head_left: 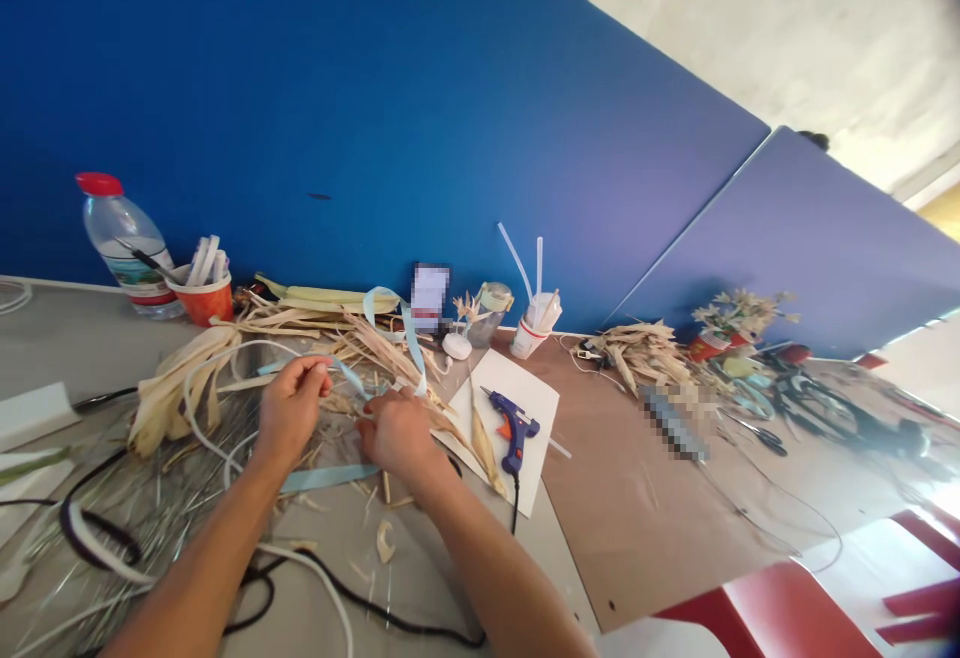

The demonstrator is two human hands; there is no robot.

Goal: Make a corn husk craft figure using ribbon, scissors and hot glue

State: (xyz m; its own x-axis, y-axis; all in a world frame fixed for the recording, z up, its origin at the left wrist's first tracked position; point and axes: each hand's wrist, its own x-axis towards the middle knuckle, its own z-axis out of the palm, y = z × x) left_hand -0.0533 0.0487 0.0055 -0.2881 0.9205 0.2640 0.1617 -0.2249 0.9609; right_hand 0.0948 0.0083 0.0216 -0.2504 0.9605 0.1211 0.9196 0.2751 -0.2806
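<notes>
Over the table (600, 498), the left hand (291, 406) pinched one end of a pale blue ribbon (347, 378) between thumb and fingertips. The ribbon ran taut across a short gap to the right hand (401, 430), whose fingers were bent down at its other end; whether they gripped it could not be told. A blue loop (413, 338) rose just behind the right hand, toward the table's back edge, and a blue strip (330, 478) lay flat below the hands, on the side of the table's near edge. Dry husks (367, 338) spread behind and around both hands. To the right of them, a glue gun (517, 433) lay on white paper (540, 393), its cord trailing toward the near edge. Thin wires (172, 498) were heaped to the left of the left forearm. Along the back edge, from left to right, stood a bottle (127, 248), a red cup (206, 300) of sticks, a phone (430, 293), a jar (493, 313) and a cup (529, 338) with straws (538, 268). Farther right, dried flowers (742, 313) stood near the same edge, with scissors (772, 440) in front.
</notes>
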